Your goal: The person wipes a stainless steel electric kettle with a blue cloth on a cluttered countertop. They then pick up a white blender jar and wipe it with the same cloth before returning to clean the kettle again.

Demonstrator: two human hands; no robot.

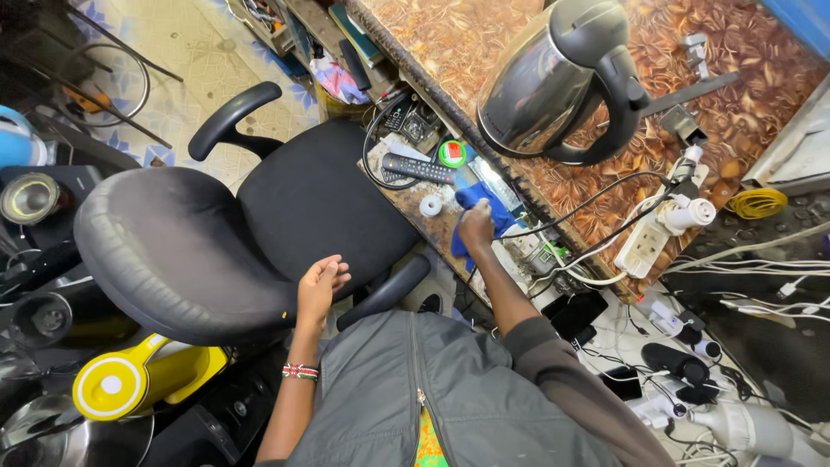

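Steel kettle [553, 82] beyond cloth-holding right hand [476, 227]

A black office chair [216, 233] with curved armrests fills the middle of a cramped workspace, standing on a pale tiled floor [186, 73] with blue patterning. To its right runs a counter [605, 52] covered in a brown leaf-patterned surface, its edge crowded with a white power strip [644, 246] and tangled black and white cables [761, 277]. Dark appliances and a yellow one [138, 380] are stacked at the left, and the light is bright and even.
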